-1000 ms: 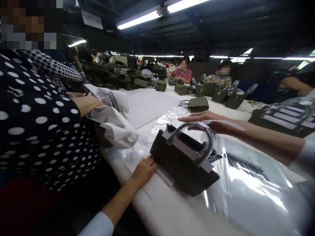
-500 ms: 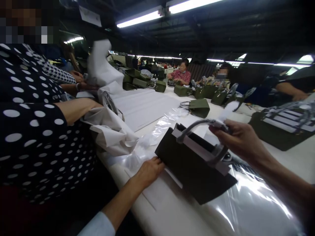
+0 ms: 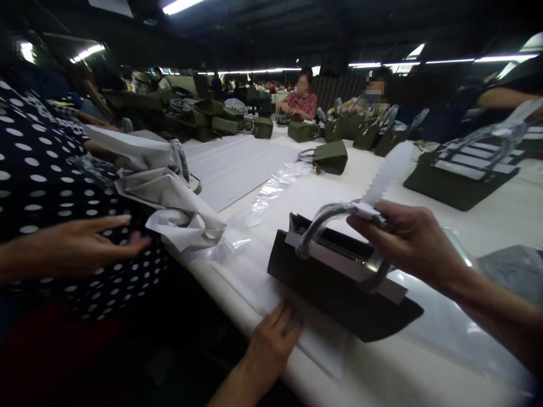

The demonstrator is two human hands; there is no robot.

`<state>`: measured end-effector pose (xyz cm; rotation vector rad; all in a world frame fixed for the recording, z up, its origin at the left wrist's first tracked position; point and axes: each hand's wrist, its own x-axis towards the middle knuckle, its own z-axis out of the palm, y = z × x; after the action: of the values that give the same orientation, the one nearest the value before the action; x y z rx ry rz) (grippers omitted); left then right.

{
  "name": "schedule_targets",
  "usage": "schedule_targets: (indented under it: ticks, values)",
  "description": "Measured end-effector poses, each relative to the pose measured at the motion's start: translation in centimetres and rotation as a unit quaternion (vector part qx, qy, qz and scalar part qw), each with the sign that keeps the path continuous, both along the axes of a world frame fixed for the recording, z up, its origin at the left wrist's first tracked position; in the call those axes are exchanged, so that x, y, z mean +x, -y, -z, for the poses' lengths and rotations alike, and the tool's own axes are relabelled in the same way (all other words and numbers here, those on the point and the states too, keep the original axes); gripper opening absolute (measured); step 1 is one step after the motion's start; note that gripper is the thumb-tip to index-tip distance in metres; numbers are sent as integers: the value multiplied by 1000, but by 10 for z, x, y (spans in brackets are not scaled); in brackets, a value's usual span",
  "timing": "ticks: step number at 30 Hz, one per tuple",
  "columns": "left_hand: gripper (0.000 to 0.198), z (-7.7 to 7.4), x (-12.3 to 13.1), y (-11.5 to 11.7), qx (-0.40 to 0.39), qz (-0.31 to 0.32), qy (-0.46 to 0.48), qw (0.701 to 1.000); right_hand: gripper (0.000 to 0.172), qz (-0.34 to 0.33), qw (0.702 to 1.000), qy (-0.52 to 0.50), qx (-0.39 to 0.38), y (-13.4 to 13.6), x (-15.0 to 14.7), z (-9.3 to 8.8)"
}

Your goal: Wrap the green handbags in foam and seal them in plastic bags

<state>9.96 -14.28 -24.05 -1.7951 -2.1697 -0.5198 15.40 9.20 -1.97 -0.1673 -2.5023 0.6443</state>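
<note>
dim factory workroom (image 3: 275, 34), its dark ceiling strung with strip lights, frames a long white surface (image 3: 360, 164) crowded with olive-green bags. at far left stands a co-worker in a polka-dot garment (image 3: 38, 164), and beyond the far end of the surface sits another person in a red patterned shirt (image 3: 299, 107). a heap of handbags (image 3: 199, 118) fills the back left, while a row of handbags (image 3: 373, 135) lines the back right. flat white sheeting (image 3: 237, 169) covers part of the surface, beside crumpled white paper (image 3: 169, 192) bunched around a bag near the co-worker. a large olive tote (image 3: 462, 181) sits at right, its handles wrapped in clear plastic.

front and center, an olive-green handbag (image 3: 339, 291) rests near the surface's close edge, its top open, next to a glossy clear plastic sheet (image 3: 458, 339). the right hand (image 3: 407, 232) is closed on its plastic-wrapped handle (image 3: 322, 217). below it, the left hand (image 3: 274, 339) lays its fingers on a white sheet (image 3: 331, 350) at the edge, just beside the handbag; whether they pinch it cannot be told. a white strip with a jagged edge (image 3: 390, 169) rises behind the right hand.
</note>
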Motion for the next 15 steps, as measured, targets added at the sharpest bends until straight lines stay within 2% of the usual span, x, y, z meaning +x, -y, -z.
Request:
schedule_targets:
  ticks: [2,4,7,9,11,13,14,15]
  values:
    - [30,4,0,-1,-11,-4,4,1000,25,-7,999,-13,37,3,4,10]
    - [30,1,0,-2,-25,-7,5,1000,25,-2,998,-21,62,5,11,12]
    - [32,-12,1,1,-70,-10,12,997,38,7,997,10,82,5,24,0]
    - [41,-23,1,6,-92,-4,6,996,49,-23,997,39,59,-5,30,-13]
    - [53,-32,-2,10,-73,1,-21,997,54,-42,998,28,-46,-29,28,-19]
    - [53,-36,-8,13,-19,14,-57,998,52,14,973,-18,-228,-66,15,-11]
    - [50,-36,-11,13,10,25,-72,997,46,81,940,-41,-328,-88,5,-1]
    - [46,-35,-16,12,38,27,-78,996,36,167,889,-24,-426,-110,-6,13]
